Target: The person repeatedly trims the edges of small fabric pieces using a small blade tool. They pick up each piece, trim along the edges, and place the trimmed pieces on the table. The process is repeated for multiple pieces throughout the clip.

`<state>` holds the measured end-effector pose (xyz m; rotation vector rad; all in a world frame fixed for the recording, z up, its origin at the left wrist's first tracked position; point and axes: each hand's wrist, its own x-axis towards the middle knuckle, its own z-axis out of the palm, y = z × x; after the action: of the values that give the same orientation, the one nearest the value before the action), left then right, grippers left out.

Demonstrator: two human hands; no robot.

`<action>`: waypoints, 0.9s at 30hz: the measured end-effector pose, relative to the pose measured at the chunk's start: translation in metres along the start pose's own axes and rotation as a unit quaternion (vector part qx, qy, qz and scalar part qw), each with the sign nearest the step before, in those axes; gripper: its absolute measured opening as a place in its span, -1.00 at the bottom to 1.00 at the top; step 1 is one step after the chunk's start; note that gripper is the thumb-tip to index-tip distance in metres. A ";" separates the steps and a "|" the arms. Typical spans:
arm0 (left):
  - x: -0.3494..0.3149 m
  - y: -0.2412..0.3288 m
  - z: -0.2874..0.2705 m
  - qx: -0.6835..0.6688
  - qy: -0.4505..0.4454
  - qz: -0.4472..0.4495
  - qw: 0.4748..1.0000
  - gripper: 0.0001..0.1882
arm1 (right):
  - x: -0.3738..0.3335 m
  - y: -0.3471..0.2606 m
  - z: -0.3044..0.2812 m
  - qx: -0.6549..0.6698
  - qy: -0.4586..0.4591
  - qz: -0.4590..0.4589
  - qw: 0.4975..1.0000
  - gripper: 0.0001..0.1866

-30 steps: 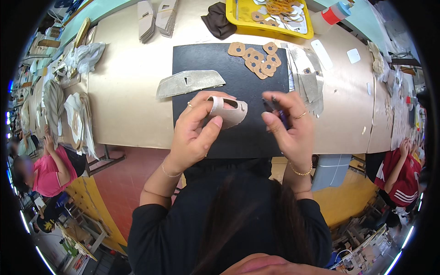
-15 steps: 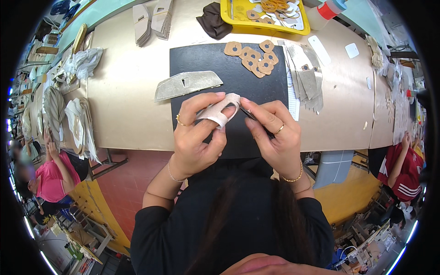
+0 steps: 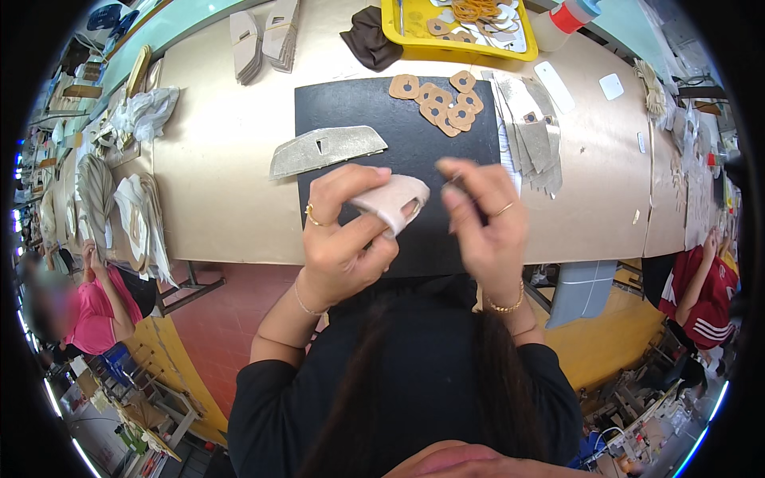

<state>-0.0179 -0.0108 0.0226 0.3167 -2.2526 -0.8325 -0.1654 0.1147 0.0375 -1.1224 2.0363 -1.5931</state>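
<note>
"Where's the piece [image 3: 390,199]?"

"Centre of the frame, clamped in the left grip [image 3: 343,223], curled over its fingers. The slot shows at its right end."

"And its long axis?"

"Bent by the curl, so I can't give it exactly. It sticks out rightward from the left grip, its lower edge slanting down toward bottom centre."

"How does the right grip [image 3: 490,219] stand to it?"

"Just right of the slotted end, near but apart. It seems pinched on a thin dark tool [image 3: 456,182]; blur hides what kind. The left grip is nearer, since it holds the piece; the right has only a narrow gap to cross, leftward."

"What's underneath?"

"A black mat [image 3: 343,99]. A silvery panel [image 3: 351,143] overlaps its left edge, left of centre; tan patches [image 3: 442,106] with dark holes cluster above centre."

"Beyond the mat?"

"The beige surface [image 3: 223,159]. Grey sheets [image 3: 535,151] lie right of the mat, a yellow tray [image 3: 462,49] at upper right, and 2 stacks [image 3: 279,32] at upper left."

"The room?"

"Red floor [image 3: 207,319] at lower left, and 2 people: 1 in pink [image 3: 96,311] at the left edge, 1 in red [image 3: 697,299] at the right."
</note>
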 end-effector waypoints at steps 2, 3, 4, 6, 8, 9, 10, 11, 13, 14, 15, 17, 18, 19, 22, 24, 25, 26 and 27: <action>-0.002 0.002 -0.001 -0.038 0.003 -0.049 0.998 -0.71 | 0.006 -0.001 -0.009 0.030 0.079 0.075 0.994 -0.72; -0.004 0.004 0.000 -0.060 0.006 -0.076 0.995 -0.74 | 0.006 -0.002 -0.014 0.039 0.060 0.071 0.995 -0.71; -0.004 0.003 0.000 -0.132 0.019 -0.137 0.982 -0.73 | 0.005 -0.005 -0.019 0.048 0.040 0.069 0.996 -0.71; -0.004 0.002 0.001 -0.196 0.038 -0.174 0.964 -0.72 | 0.003 -0.009 -0.021 0.032 -0.032 0.025 0.999 -0.69; -0.003 0.001 0.003 -0.219 0.048 -0.177 0.958 -0.71 | 0.002 -0.008 -0.011 0.015 -0.076 -0.029 0.997 -0.60; -0.002 0.001 0.003 -0.207 0.041 -0.170 0.963 -0.71 | 0.000 -0.008 -0.006 0.019 -0.083 -0.030 0.996 -0.58; -0.002 0.001 0.003 -0.195 0.035 -0.163 0.967 -0.71 | -0.001 -0.007 -0.005 0.011 -0.084 -0.036 0.996 -0.57; -0.002 0.002 0.002 -0.181 0.030 -0.156 0.971 -0.70 | -0.001 -0.007 -0.003 0.005 -0.085 -0.044 0.995 -0.56; -0.002 0.002 0.002 -0.186 0.027 -0.134 0.973 -0.69 | -0.001 -0.007 0.000 0.000 -0.084 -0.050 0.995 -0.55; -0.001 0.003 0.002 -0.188 0.024 -0.123 0.974 -0.69 | 0.000 -0.006 0.000 0.000 -0.082 -0.049 0.995 -0.54; -0.001 0.002 0.002 -0.194 0.021 -0.127 0.973 -0.68 | 0.000 -0.007 0.001 -0.001 -0.080 -0.047 0.996 -0.52; -0.002 0.002 0.003 -0.206 0.017 -0.133 0.969 -0.66 | 0.001 -0.007 0.000 -0.007 -0.084 -0.047 0.995 -0.53; -0.002 0.002 0.003 -0.216 0.017 -0.136 0.967 -0.65 | 0.001 -0.008 -0.001 -0.009 -0.087 -0.047 0.995 -0.53; -0.002 0.001 0.004 -0.225 0.019 -0.138 0.964 -0.65 | 0.001 -0.008 -0.002 -0.015 -0.089 -0.048 0.995 -0.53; -0.004 0.001 0.004 -0.222 0.016 -0.146 0.964 -0.64 | 0.001 -0.009 -0.002 -0.028 -0.091 -0.050 0.994 -0.54; -0.005 0.001 0.005 -0.218 0.018 -0.148 0.964 -0.64 | 0.001 -0.009 -0.001 -0.035 -0.086 -0.055 0.994 -0.54; -0.005 0.001 0.006 -0.221 0.023 -0.147 0.964 -0.64 | 0.001 -0.008 0.000 -0.038 -0.078 -0.061 0.994 -0.55; -0.005 0.001 0.007 -0.224 0.028 -0.146 0.963 -0.63 | 0.001 -0.007 0.001 -0.039 -0.069 -0.069 0.994 -0.56; -0.005 0.000 0.008 -0.205 0.027 -0.137 0.969 -0.63 | 0.001 -0.006 0.003 -0.040 -0.061 -0.078 0.994 -0.57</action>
<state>-0.0197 -0.0046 0.0154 0.4518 -1.9492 -1.3886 -0.1617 0.1117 0.0427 -1.4021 1.9927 -1.4836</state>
